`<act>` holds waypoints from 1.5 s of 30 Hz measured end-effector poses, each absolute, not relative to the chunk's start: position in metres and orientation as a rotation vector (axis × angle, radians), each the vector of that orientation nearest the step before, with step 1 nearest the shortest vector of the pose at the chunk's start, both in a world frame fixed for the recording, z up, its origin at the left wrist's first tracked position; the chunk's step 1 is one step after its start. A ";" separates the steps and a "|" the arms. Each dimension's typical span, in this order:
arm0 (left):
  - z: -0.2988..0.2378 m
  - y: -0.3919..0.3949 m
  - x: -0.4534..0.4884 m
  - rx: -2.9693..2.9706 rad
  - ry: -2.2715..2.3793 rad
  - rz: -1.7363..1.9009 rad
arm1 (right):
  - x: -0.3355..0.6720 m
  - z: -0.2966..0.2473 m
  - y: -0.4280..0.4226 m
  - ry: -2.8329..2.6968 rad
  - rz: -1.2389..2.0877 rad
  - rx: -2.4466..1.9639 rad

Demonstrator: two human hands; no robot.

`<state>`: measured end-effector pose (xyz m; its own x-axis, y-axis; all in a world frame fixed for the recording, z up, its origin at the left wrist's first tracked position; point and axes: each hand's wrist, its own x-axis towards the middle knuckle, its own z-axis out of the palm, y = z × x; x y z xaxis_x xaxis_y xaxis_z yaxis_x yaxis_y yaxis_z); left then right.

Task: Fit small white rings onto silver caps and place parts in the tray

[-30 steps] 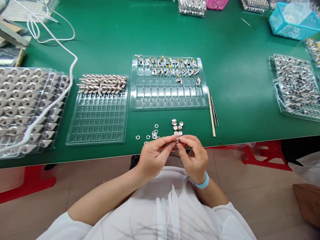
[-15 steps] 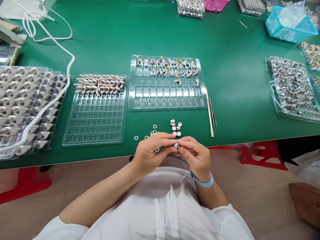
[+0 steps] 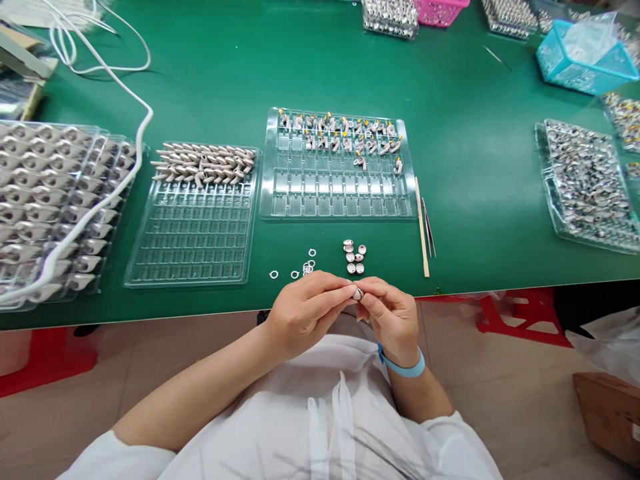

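My left hand (image 3: 305,313) and my right hand (image 3: 393,317) meet at the near edge of the green table (image 3: 210,80), fingertips pinched together on one small round cap (image 3: 357,293). Just beyond them lie a small cluster of similar caps (image 3: 354,257) and several tiny white rings (image 3: 306,267). Further back sits a clear tray (image 3: 340,193) whose far rows hold small grey parts with yellow tips. A blue band circles my right wrist.
A wooden stick and tweezers (image 3: 425,227) lie right of the clear tray. Left of it is a tray with a row of grey stems (image 3: 205,163), then stacked trays under a white cable (image 3: 90,213). A tray of metal parts (image 3: 585,180) and a blue basket (image 3: 583,57) stand at right.
Both hands stayed pinched on the small cap and drifted slightly toward me, near the table edge. The view shifted a little.
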<state>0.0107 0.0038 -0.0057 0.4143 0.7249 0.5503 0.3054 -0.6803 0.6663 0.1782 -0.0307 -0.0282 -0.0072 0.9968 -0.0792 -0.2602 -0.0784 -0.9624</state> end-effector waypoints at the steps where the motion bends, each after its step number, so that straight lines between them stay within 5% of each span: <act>1: -0.005 0.004 0.010 2.223 0.877 1.183 | 0.178 -0.029 -0.031 -0.970 1.377 -1.071; 45: -0.005 -0.006 0.000 2.443 0.955 1.154 | 0.174 -0.029 -0.033 -0.986 1.409 -1.053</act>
